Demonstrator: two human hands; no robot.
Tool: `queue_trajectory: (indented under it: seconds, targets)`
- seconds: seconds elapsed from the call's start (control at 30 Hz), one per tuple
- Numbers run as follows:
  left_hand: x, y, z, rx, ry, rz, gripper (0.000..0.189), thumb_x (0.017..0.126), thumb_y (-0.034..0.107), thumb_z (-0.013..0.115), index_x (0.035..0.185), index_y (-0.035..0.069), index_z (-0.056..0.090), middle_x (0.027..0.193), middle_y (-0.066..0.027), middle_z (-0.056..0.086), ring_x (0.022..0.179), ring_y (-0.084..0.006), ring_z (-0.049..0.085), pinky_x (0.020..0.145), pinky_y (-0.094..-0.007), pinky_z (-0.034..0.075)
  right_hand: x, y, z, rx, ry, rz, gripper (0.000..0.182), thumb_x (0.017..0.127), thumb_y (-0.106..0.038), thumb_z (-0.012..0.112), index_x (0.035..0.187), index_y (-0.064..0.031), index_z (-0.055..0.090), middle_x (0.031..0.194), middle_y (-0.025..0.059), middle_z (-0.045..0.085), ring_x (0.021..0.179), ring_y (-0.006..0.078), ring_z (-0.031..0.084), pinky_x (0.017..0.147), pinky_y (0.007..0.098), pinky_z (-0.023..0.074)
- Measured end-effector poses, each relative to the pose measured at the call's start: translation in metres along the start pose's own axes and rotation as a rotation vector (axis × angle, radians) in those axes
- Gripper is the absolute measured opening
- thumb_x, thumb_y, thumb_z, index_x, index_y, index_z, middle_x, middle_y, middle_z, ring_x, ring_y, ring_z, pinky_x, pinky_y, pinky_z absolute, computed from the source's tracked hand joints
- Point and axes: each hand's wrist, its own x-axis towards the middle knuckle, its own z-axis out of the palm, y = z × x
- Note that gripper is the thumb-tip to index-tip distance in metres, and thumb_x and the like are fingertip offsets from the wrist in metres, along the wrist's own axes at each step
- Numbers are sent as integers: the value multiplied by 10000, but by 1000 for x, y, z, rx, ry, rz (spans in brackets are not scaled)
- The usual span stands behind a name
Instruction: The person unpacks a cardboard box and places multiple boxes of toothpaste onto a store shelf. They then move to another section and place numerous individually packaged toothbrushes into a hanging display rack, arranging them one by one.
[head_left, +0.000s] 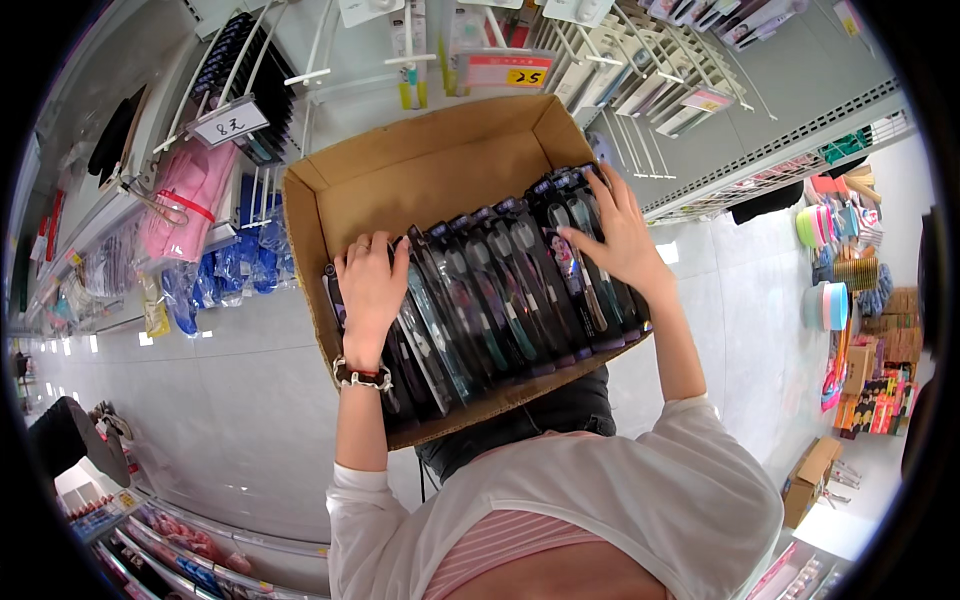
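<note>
An open cardboard box (427, 161) is in front of my body, its near half filled with a slanting row of toothbrushes in dark blister packs (495, 292). My left hand (371, 281) lies over the packs at the row's left end, thumb apart from the bent fingers; whether it grips any is unclear. My right hand (619, 232) is spread over the packs at the right end, fingers over their top edges and thumb on the face of one. The back part of the box shows bare cardboard.
Metal display hooks (307, 75) with hanging packs and price tags stand beyond the box. Pink gloves (187, 202) and blue packaged goods (240, 270) hang at the left. A grey shelf (795, 82) runs along the upper right. Stacked cartons (900, 326) stand at the far right.
</note>
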Motion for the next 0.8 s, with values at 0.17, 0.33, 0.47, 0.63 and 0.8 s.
queue_trajectory:
  seconds: [0.17,0.33,0.47,0.63,0.8]
  targets:
    - [1,6,-2,-24,-12,-5,269,938,287,540,950,32,624,932,-139,635,954,-318,584,921,-434,392,70,37,19,135,-167,-182,609,903,-416,580,1292,44,496,1278,222,530,1212,377,485,1020,420,388]
    - [-1,1,1,-24,64,7,252,914,295,564,927,54,638,907,-133,643,909,-320,595,886,-433,402,110,33,27,13,-707,24,673,949,-587,369,1129,10,624,958,254,655,989,428,600,903,439,465]
    - [-4,1,1,-8,91,6,258,903,287,577,939,36,627,905,-139,628,915,-324,587,873,-435,403,114,28,31,-85,-784,108,782,913,-674,337,907,20,697,842,286,649,907,448,612,849,478,473]
    - [-4,3,1,-28,110,9,253,897,281,580,897,30,610,869,-143,614,894,-316,584,886,-442,400,135,6,30,-196,-818,95,684,940,-596,398,950,28,677,982,250,657,979,400,611,869,429,472]
    - [-7,3,3,-15,122,-45,250,884,283,592,867,34,595,857,-142,607,892,-314,578,913,-446,389,171,-107,37,467,-488,-577,357,892,-274,618,1061,41,622,1065,217,638,1047,406,581,934,404,459]
